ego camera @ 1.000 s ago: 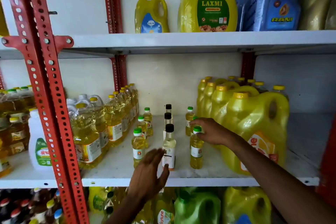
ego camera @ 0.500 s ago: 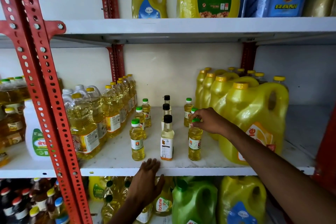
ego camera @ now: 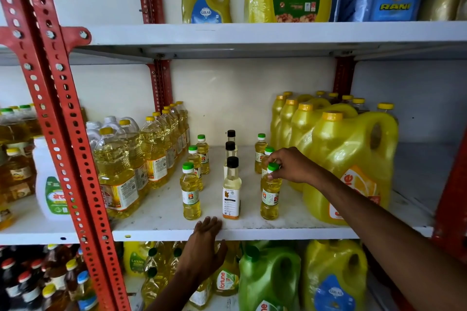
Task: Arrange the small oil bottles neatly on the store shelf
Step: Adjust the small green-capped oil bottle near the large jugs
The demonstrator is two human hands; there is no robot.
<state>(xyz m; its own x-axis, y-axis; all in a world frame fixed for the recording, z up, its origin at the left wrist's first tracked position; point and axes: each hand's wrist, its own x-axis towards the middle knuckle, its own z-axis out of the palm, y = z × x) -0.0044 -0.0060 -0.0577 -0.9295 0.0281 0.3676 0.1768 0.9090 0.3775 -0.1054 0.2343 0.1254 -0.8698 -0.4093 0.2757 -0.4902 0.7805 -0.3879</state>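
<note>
Head view: my hands at the white shelf (ego camera: 278,231).
My right hand (ego camera: 294,165) pinches a green-capped oil bottle's (ego camera: 270,193) cap; my left hand (ego camera: 206,242) rests flat, fingers spread, on the shelf edge.

The green cap of the front-right small bottle (ego camera: 270,194) is pinched by the right hand (ego camera: 294,165). The left hand (ego camera: 204,247) is laid flat on the shelf (ego camera: 278,231) front edge, below the black-capped bottle (ego camera: 231,192).
</note>
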